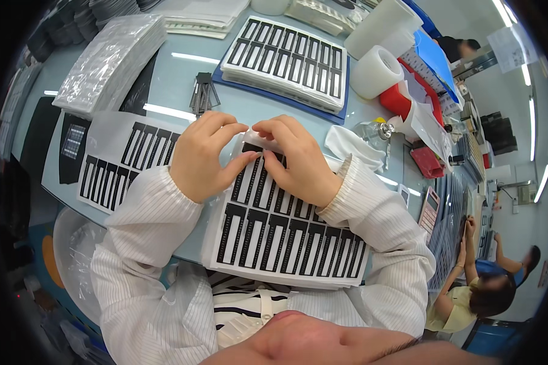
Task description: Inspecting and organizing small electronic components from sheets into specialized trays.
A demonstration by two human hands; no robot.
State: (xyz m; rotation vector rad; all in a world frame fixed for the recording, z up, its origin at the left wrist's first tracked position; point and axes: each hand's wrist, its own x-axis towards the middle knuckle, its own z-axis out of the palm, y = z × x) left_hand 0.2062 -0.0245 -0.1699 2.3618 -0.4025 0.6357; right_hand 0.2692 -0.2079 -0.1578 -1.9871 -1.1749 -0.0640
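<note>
Apparently left hand [206,157] and right hand [301,163] are nearly touching over printed sheets [289,240], grip unclear; uneven tugging could crease them.

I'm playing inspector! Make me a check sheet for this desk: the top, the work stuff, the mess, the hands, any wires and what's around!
Surface: shiny pale table, reflecting lights.
Job's things: stack of black-patterned sheets under the hands; another patterned sheet at left.
Clutter: white roll, crumpled white cloth, pink calculator, loose dark frames.
Hands: left hand and right hand close together at the stack's far edge; anything pinched is too small to tell.
Cables: nothing seen for certain.
Surroundings: co-worker in yellow at right.
</note>
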